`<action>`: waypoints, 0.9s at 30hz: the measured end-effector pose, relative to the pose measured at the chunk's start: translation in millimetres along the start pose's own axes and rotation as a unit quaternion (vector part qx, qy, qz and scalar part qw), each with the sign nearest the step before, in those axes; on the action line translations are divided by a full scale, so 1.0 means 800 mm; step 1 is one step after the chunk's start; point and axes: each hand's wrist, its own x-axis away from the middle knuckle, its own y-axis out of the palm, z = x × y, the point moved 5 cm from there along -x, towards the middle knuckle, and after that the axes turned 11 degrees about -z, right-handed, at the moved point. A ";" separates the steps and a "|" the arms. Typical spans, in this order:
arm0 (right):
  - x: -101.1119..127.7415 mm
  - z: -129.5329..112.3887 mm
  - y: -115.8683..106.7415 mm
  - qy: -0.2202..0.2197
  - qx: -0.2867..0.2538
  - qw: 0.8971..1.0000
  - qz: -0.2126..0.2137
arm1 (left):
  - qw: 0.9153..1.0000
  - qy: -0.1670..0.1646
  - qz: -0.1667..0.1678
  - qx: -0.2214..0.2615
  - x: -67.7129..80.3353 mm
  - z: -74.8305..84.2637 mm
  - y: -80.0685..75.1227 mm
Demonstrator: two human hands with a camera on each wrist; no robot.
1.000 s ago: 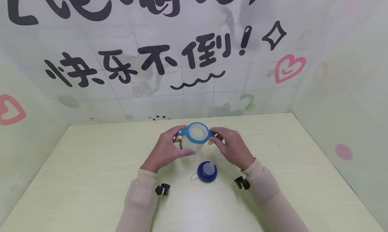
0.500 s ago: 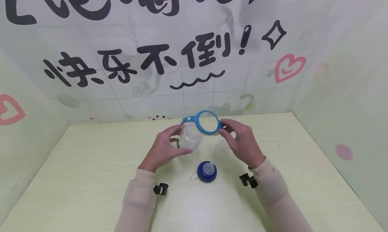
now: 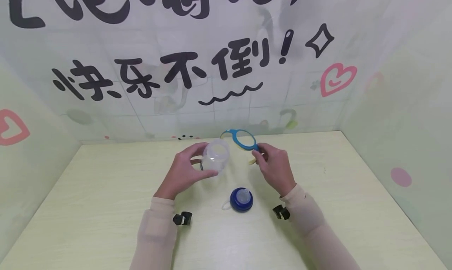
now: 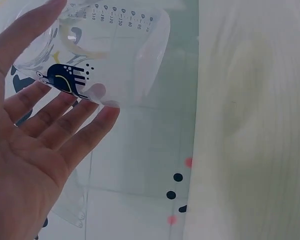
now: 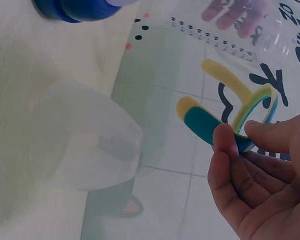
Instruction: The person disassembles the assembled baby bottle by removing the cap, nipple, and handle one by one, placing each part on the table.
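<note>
Fingers (image 4: 65, 125) of the left hand (image 3: 183, 172) curl round the clear baby bottle (image 3: 215, 156), thumb on one side and fingertips on the other, so the bottle is gripped above the table (image 3: 88, 207), tilted with its open mouth up and toward the back edge. The left wrist view shows printed measuring marks along the bottle's wall and a dark blue cartoon print beside the fingertips. The right hand (image 3: 275, 170) pinches the blue handle ring (image 3: 243, 139) between thumb and fingers at the ring's lower right, with the other fingers loosely bent behind. The ring is held in the air just beside the bottle, to its right and apart from it, standing nearly upright. In the right wrist view its 2 handles show teal on the outside with yellow tips, one of them lying across the pinching fingers (image 5: 230, 150). On the table, nearer the front edge and between the 2 wrists, sits the dark blue screw cap with its pale silicone teat (image 3: 241, 199), touched by neither hand; a thin clear loop lies against its left side. A printed backdrop (image 3: 159, 73) with black characters and pink hearts rises behind the table's back edge
</note>
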 end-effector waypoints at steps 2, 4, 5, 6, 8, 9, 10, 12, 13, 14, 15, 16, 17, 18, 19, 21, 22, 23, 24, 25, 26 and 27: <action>0.000 0.002 0.010 0.014 0.007 1.000 -0.016 | 1.000 0.004 0.000 0.003 0.000 0.001 -0.002; 0.000 0.003 0.019 0.024 0.014 0.999 -0.032 | 1.000 0.008 0.001 0.004 0.001 0.003 -0.004; 0.000 0.003 0.023 0.029 0.018 0.999 -0.040 | 1.000 0.009 0.001 0.006 0.001 0.004 -0.005; 0.000 0.003 0.028 0.034 0.022 0.998 -0.048 | 1.000 0.010 0.000 0.007 0.001 0.005 -0.006; 0.000 0.003 0.035 0.044 0.026 0.996 -0.066 | 1.000 0.010 0.000 0.008 0.002 0.007 -0.008; 0.000 0.003 0.039 0.050 0.028 0.996 -0.075 | 1.000 0.010 -0.001 0.008 0.002 0.008 -0.009; 0.000 0.003 0.042 0.056 0.030 0.994 -0.084 | 1.000 0.009 -0.002 0.008 0.002 0.009 -0.009; 0.000 0.004 0.048 0.065 0.035 0.992 -0.098 | 1.000 0.007 -0.002 0.007 0.002 0.011 -0.011; 0.000 0.003 0.051 0.069 0.038 0.991 -0.104 | 1.000 0.006 -0.001 0.005 0.003 0.011 -0.012; 0.000 0.003 0.053 0.072 0.041 0.990 -0.110 | 1.000 0.007 0.000 0.005 0.003 0.012 -0.012; 0.000 0.003 0.055 0.076 0.043 0.989 -0.116 | 1.000 0.009 0.002 0.003 0.003 0.012 -0.013; 0.000 0.003 0.057 0.080 0.045 0.988 -0.122 | 1.000 0.010 0.003 0.001 0.004 0.013 -0.014; 0.000 0.003 0.059 0.083 0.047 0.987 -0.128 | 1.000 0.011 0.005 0.000 0.004 0.013 -0.014; 0.000 0.004 0.061 0.088 0.050 0.986 -0.134 | 1.000 0.013 0.005 -0.001 0.004 0.014 -0.015; 0.000 0.004 0.063 0.090 0.053 0.985 -0.138 | 1.000 0.014 0.006 -0.002 0.004 0.014 -0.015; 0.001 0.005 0.066 0.095 0.059 0.983 -0.146 | 1.000 0.017 0.006 -0.002 0.004 0.014 -0.015; 0.001 0.005 0.068 0.097 0.061 0.982 -0.148 | 1.000 0.017 0.006 -0.001 0.004 0.015 -0.015; 0.001 0.006 0.069 0.099 0.062 0.982 -0.150 | 1.000 0.018 0.005 0.000 0.004 0.014 -0.015; 0.002 0.006 0.070 0.101 0.064 0.981 -0.151 | 1.000 0.019 0.005 0.000 0.004 0.015 -0.014; 0.002 0.006 0.071 0.101 0.064 0.981 -0.151 | 1.000 0.020 0.005 0.000 0.004 0.015 -0.014; 0.002 0.006 0.072 0.103 0.062 0.981 -0.153 | 1.000 0.021 0.004 0.001 0.004 0.015 -0.014; 0.003 0.007 0.073 0.104 0.061 0.981 -0.154 | 1.000 0.022 0.004 0.001 0.003 0.015 -0.014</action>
